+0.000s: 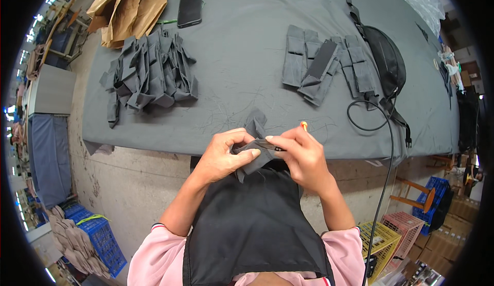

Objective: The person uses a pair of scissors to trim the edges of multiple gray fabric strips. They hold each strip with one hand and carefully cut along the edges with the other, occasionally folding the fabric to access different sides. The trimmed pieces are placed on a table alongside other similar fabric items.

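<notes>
"Right, where's the cloth point(257, 162)?"
"On the table point(236, 80), at its six-o'clock edge, between left hand point(221, 155) and right hand point(303, 157)."
"Doing it well?"
"I'd hold it taut under the tool point(266, 145), thumb clear of the tip."
"Pose?"
"Left pinches the cloth from nine, thumb opposite fingers; right grips the tool from three. Forearms point(181, 206) slant in from eight and four."
</notes>
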`<state>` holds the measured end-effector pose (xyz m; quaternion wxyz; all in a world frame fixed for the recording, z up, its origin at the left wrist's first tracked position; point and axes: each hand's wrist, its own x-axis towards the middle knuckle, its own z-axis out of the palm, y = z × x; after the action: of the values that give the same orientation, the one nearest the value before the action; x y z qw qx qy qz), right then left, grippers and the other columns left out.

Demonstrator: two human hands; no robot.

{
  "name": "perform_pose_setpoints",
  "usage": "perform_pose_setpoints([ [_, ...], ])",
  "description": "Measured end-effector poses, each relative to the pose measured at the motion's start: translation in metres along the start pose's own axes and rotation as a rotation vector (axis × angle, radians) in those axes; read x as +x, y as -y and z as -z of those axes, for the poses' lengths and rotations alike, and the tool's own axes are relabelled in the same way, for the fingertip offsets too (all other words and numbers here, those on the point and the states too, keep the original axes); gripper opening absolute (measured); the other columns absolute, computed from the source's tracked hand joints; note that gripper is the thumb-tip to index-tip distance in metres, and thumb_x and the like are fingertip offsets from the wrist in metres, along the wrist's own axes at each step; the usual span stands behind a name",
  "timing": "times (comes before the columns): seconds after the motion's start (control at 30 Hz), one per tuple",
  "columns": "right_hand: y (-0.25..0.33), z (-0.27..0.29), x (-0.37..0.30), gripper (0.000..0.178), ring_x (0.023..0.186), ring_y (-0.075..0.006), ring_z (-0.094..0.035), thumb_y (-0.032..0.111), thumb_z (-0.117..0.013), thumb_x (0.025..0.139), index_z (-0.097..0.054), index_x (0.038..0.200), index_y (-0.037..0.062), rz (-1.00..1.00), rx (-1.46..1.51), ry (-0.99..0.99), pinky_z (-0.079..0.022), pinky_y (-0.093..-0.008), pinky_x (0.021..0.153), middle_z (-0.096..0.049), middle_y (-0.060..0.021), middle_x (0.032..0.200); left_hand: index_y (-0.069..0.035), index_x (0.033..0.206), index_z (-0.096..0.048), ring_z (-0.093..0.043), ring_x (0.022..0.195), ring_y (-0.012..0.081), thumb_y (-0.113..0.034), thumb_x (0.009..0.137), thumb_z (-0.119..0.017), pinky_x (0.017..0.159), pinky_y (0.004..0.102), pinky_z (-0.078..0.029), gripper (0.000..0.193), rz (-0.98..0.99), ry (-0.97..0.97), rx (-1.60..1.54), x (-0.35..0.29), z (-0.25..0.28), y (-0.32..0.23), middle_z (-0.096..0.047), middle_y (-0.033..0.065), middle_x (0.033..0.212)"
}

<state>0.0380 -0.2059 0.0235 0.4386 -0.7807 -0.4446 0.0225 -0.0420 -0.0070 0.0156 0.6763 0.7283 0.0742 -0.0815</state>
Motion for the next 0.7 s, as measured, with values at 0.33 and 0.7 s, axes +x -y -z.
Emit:
perform_pose_setpoints([
  [0.33,-0.015,-0.047,-0.032,0.036,0.063,-0.0064,-0.048,0.011,-0.068,0.083,-0.055,0.115,0.0015,-0.725,1.859,-0.033,-0.044,-0.0215,0.07,-0.056,0.0003,0.083,-0.001,0.092,-0.068,-0.05,0.077,0.0092,-0.02,0.08,-0.07,0.071,0.0251,-0.04,0.023,-0.018,0.012,-0.14,0.005,-0.005,-0.004,-0.056,0.0004,0.079],
  [0.7,0.011,0.0,-0.025,0.033,0.066,-0.0111,-0.05,-0.003,-0.064,0.075,-0.063,0.108,0.0044,-0.35,0.002,-0.306,-0.044,-0.0242,0.057,-0.049,-0.0074,0.097,0.001,0.092,-0.066,-0.048,0.069,0.0081,-0.01,0.081,-0.07,0.063,0.0229,-0.039,0.016,-0.112,-0.195,0.017,0.005,-0.019,0.003,-0.055,0.0008,0.077],
])
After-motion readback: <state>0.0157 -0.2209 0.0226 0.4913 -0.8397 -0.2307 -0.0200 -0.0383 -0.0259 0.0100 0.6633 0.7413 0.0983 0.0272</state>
